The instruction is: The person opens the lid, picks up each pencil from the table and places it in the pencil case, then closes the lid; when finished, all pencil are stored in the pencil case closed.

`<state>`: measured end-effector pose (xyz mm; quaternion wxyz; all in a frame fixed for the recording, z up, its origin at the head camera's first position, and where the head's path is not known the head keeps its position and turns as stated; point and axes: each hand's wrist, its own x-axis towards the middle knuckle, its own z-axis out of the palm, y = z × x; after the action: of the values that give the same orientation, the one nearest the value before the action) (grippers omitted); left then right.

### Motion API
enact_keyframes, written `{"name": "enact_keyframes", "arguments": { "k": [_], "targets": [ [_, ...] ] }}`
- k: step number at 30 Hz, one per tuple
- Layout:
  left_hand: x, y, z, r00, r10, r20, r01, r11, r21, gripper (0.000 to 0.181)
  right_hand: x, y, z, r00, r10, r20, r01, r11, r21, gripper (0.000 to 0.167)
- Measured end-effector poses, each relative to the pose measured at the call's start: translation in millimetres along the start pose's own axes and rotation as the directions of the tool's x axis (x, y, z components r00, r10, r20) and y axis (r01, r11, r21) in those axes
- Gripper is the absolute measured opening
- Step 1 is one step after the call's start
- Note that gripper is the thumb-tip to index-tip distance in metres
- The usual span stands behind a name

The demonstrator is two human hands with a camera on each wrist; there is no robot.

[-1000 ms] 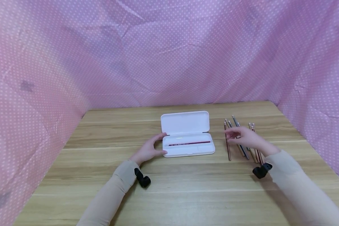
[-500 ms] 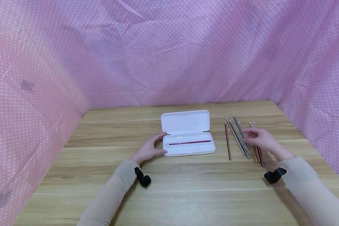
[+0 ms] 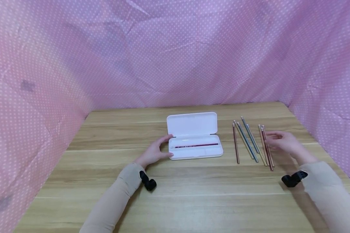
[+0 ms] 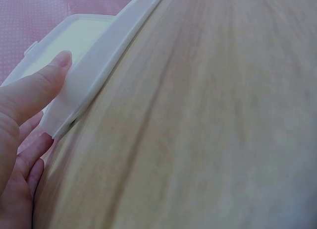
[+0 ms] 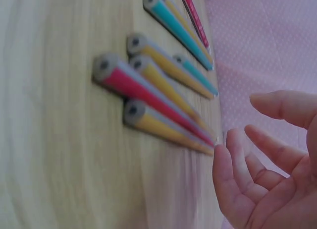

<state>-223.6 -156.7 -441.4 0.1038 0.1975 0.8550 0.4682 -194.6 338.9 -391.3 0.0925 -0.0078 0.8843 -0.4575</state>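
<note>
A white pencil case (image 3: 192,156) lies with its lid raised, a red pencil (image 3: 196,146) along its tray. My left hand (image 3: 152,154) grips the case's left end, thumb at the front edge and fingers by the hinge. In the left wrist view the thumb lies against the case's side wall (image 4: 94,70). At the right, my right hand (image 3: 285,142) hovers beside the loose pencils, its fingers loosely bent and nothing held. Closest to it is a red pencil (image 3: 267,149) lying across yellow ones. The right wrist view shows their flat, unsharpened ends.
Farther left in the pile are blue pencils (image 3: 248,142), more yellow ones and a separate red pencil (image 3: 236,144). All rest on the wooden table (image 3: 198,194). Pink dotted cloth (image 3: 175,64) hangs behind and along both sides.
My right hand has travelled rightward over the pencils, from the leftmost red one to the right side of the pile. The left hand stays on the pencil case.
</note>
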Motion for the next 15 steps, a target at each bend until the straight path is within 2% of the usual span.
{"name": "enact_keyframes", "arguments": {
  "k": [8, 15],
  "targets": [
    [-0.7, 0.1, 0.0, 1.0, 0.019, -0.001, -0.019, 1.0, -0.012, 0.077, -1.5, 11.7, -10.8, 0.997, 0.049, 0.06, -0.058, 0.984, 0.17, 0.062],
    [-0.7, 0.7, 1.0, 1.0, 0.02, -0.001, -0.02, 0.999, -0.039, 0.079, 0.4, 16.5, -13.6, 0.993, 0.077, 0.094, -0.094, 0.976, 0.196, 0.069]
  ]
}}
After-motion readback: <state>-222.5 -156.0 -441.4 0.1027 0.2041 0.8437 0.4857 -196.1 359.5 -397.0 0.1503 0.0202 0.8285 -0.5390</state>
